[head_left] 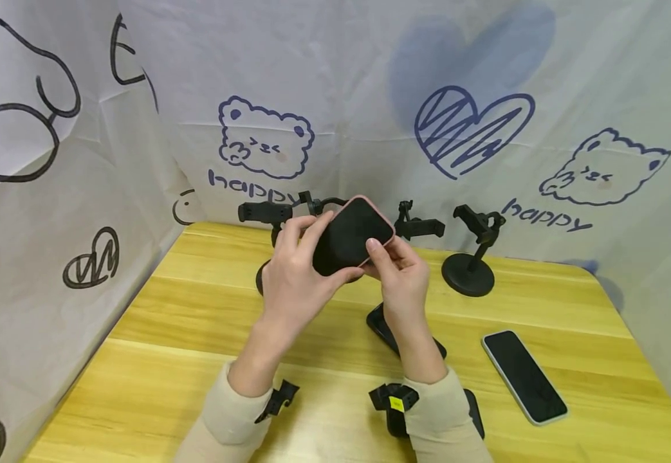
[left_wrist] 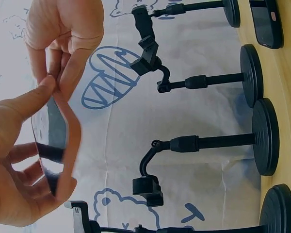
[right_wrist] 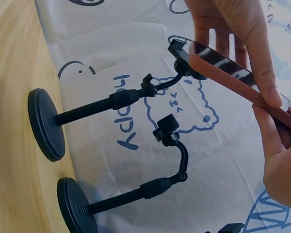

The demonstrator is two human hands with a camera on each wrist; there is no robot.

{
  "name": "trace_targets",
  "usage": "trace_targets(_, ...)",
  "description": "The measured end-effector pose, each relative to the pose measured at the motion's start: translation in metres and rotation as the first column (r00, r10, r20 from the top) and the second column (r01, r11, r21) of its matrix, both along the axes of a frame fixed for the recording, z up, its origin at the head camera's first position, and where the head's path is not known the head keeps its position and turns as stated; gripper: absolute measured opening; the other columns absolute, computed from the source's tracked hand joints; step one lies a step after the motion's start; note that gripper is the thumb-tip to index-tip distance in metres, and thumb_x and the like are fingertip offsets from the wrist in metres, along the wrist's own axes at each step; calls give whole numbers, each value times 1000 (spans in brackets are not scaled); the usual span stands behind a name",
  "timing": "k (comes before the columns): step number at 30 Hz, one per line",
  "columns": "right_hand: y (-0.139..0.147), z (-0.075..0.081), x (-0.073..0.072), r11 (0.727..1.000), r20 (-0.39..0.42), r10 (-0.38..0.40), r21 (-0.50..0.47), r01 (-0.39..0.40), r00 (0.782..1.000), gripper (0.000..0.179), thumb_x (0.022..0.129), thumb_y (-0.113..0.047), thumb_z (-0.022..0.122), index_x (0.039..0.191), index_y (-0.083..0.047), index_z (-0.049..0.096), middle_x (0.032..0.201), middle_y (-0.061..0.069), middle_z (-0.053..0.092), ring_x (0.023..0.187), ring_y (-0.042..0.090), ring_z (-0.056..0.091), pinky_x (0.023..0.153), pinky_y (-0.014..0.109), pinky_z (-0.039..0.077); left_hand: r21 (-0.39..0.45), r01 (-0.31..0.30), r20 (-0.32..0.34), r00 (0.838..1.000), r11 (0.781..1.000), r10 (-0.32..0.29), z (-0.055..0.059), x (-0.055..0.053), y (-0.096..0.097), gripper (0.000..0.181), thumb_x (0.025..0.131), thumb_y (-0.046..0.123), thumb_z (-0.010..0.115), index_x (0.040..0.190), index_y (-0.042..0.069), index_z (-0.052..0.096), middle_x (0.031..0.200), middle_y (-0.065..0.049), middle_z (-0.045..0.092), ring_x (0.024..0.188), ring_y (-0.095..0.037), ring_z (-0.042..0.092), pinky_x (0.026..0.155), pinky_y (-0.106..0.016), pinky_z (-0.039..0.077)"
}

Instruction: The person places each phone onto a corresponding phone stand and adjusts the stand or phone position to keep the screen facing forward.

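Both hands hold up a smartphone with a pink edge (head_left: pixel 349 235) above the table, its dark screen facing the head camera. My left hand (head_left: pixel 294 273) grips it along the left side, fingers on the upper edge and thumb along the lower edge. At the lower right corner, my right hand (head_left: pixel 404 276) pinches the phone, with the thumb at the edge of the screen. In the left wrist view the phone (left_wrist: pixel 73 141) appears nearly edge-on between the two hands. Its pink side (right_wrist: pixel 228 80) also shows in the right wrist view.
Several black phone stands line the table's back edge, among them a right-hand stand (head_left: pixel 468 273). A dark phone (head_left: pixel 378 325) lies partly behind the right forearm. A white-edged phone (head_left: pixel 525 376) lies farther right. Another dark phone (head_left: pixel 475 415) is partly under the right sleeve. White drawn-on cloth (head_left: pixel 358 148) hangs behind.
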State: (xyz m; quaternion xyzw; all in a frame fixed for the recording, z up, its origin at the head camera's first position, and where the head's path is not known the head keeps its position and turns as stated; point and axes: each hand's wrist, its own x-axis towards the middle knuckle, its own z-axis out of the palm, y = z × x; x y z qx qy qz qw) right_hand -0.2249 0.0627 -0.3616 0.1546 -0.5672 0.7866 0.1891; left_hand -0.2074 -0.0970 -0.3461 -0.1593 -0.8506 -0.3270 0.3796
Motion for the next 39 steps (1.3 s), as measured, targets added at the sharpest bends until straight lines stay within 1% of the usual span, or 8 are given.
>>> trace_targets(6,1,2,-1,992,-26,16,-127,-20,1000,23,101,0,64,122,11,70,98,8,75,82,16,77,75,31,63,131,53,40,997,990,-59,-2,-1,-3,81,74,38,96,142,8,62,128,-12,59,113,-26,60,87,-44,57)
trace_targets(10,3,2,-1,971,-54,73,-225,-83,996,28,103,0,62,129,9,67,112,13,73,95,22,77,81,38,62,261,127,114,980,957,-162,-4,-2,-6,79,79,31,93,145,7,56,133,-12,58,114,-26,59,94,-45,53)
trace_targets(13,3,3,-1,953,-70,102,-279,-117,992,28,104,0,61,130,8,67,116,14,72,99,24,77,83,40,62,376,187,176,947,908,-268,-4,-3,-7,75,86,26,89,148,7,51,137,-11,60,114,-26,62,92,-45,55)
trace_targets(18,3,3,-3,933,-80,123,-331,-143,989,25,103,-3,62,127,5,69,115,14,71,97,23,77,83,39,62,552,291,191,868,782,-458,-1,-4,-8,54,94,12,79,139,2,50,127,-14,67,106,-26,70,83,-39,61)
trace_targets(22,4,3,-3,926,-78,136,-343,-155,988,24,104,-3,62,126,4,69,113,14,71,96,23,77,83,38,62,602,327,182,832,728,-524,1,-5,-8,38,97,5,74,127,0,51,109,-17,72,91,-31,73,76,-35,62)
trace_targets(28,4,3,-3,916,-54,159,-365,-168,986,20,104,-4,62,121,2,70,110,13,73,93,23,78,82,38,63,620,330,180,823,712,-539,1,-4,-7,37,97,3,72,126,-1,49,106,-19,71,78,-37,72,71,-45,63)
trace_targets(33,6,3,-3,915,-41,177,-361,-179,983,18,103,-3,63,119,-1,72,107,11,76,92,21,78,83,37,63,629,338,140,837,700,-530,1,-4,-8,36,97,1,70,126,-3,48,111,-20,71,82,-30,74,68,-40,63)
trace_targets(39,13,5,-4,926,-11,162,-345,-156,987,18,99,3,63,113,-4,73,102,9,75,88,19,77,83,35,63,565,341,128,864,752,-487,4,-2,-11,39,94,1,74,125,-3,51,111,-19,70,90,-29,73,68,-29,61)
